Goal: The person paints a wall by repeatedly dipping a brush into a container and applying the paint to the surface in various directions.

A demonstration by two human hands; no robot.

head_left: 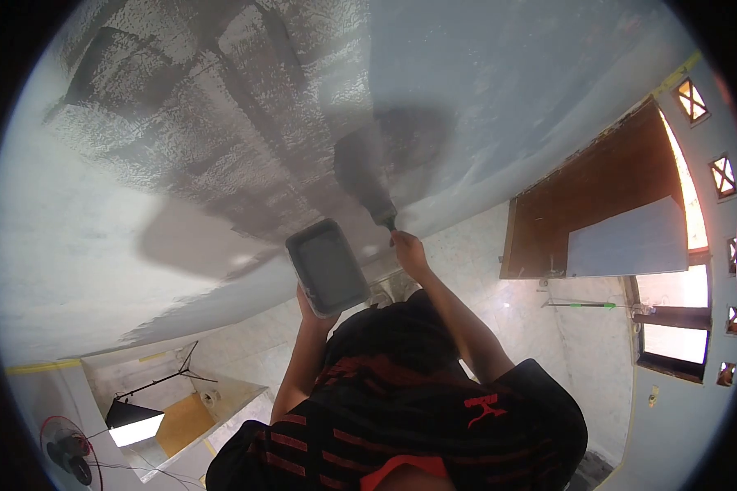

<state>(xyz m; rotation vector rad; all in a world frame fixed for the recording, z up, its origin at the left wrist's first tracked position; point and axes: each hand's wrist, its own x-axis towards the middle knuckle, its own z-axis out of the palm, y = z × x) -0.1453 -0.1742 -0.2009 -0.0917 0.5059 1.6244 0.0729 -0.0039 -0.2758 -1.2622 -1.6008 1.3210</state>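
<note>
My left hand [315, 307] grips a shallow rectangular paint tray [351, 303] from below and the side. Grey paint [327, 260] lies inside it. My right hand [412, 251] is closed round the dark handle of a paintbrush [382, 212], just right of the tray's far end. The brush head points up at the wall [221, 106], over a freshly darkened grey patch; whether the bristles touch the surface is hard to tell. Wet, glossy grey strokes cover the wall's upper left, while its right part looks a flatter blue-grey.
A brown wooden door [549, 221] with a pale lower panel stands at the right, near a bright window [671, 342]. At lower left are a softbox light [135, 421], a black tripod stand [184, 372] and cables. Pale marbled tiles [475, 245] cover the floor.
</note>
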